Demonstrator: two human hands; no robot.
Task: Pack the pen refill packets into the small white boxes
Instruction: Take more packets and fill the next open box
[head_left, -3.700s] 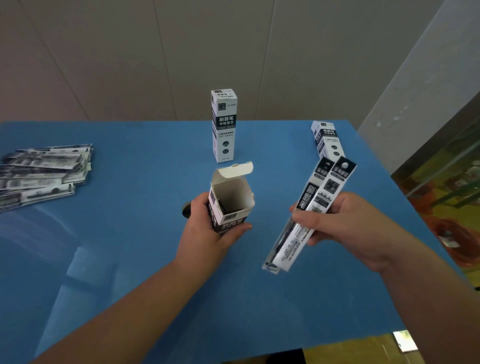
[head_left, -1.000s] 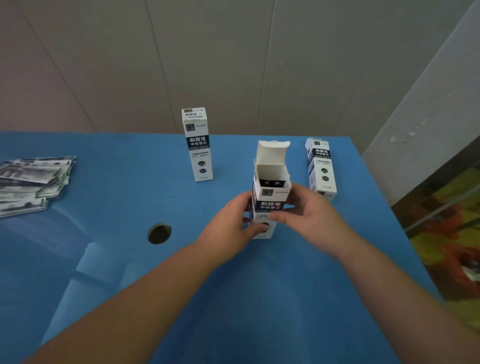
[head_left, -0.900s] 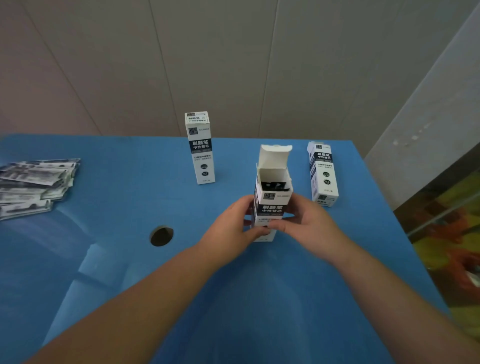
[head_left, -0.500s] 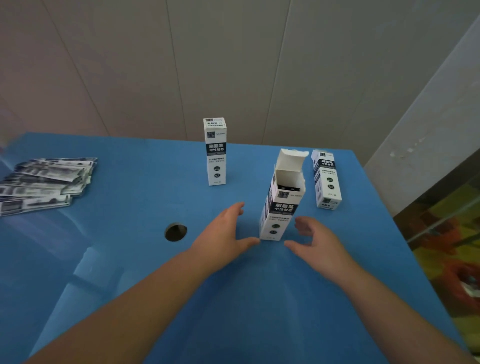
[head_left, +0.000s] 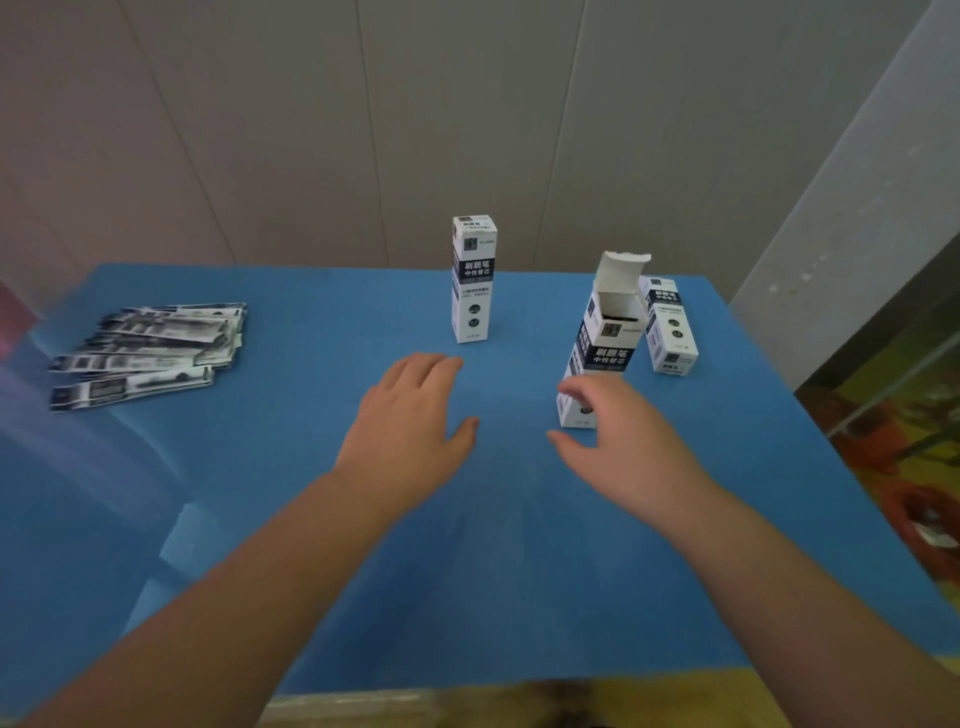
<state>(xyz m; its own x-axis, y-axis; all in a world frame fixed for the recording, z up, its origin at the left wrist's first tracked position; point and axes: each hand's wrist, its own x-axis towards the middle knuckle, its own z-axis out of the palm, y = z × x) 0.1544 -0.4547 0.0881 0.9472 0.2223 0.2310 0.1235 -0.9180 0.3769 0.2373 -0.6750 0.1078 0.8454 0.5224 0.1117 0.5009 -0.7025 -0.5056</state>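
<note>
L hand (head_left: 410, 415) flat, fingers straight; R hand (head_left: 618, 436) relaxed, both holding nothing

Matt card boxes (head_left: 602, 353); glossy packets (head_left: 150, 348); smooth blue tabletop (head_left: 311, 519).

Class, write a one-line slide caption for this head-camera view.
Both hands, left and right, hover open over the blue table beside an open-topped refill box; refill packets wait at left.

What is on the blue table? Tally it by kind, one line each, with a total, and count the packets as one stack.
Closed boxes: 2, one at the middle, one at the far right
Open box: 1
Packet stack: 1, too blurred and overlapped to count the packets singly
Total: 4
</note>
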